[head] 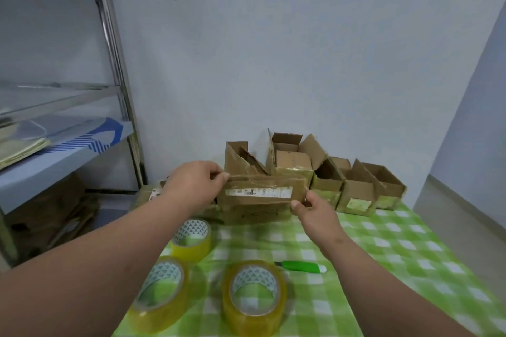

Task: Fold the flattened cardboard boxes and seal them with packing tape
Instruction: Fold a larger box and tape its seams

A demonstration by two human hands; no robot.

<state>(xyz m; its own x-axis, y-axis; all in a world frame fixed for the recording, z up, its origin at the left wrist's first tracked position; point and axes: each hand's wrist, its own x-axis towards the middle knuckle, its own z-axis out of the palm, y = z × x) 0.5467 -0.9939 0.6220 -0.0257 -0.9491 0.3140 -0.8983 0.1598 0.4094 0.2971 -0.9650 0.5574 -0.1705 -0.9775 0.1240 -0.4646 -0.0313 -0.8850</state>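
a: three tape rolls (254, 295) are sitting nearest, with a green cutter (302, 266) beside them on the checked cloth (397, 249).

b: left hand (193, 186) is pinching the box's (260, 197) upper left corner; right hand (315, 209) is gripping its lower right end.

a: its long axis is running left to right between both hands, equally near. open boxes (356, 186) are crowding close behind.

White label (258, 192) print on held box (262, 200) too blurred to read
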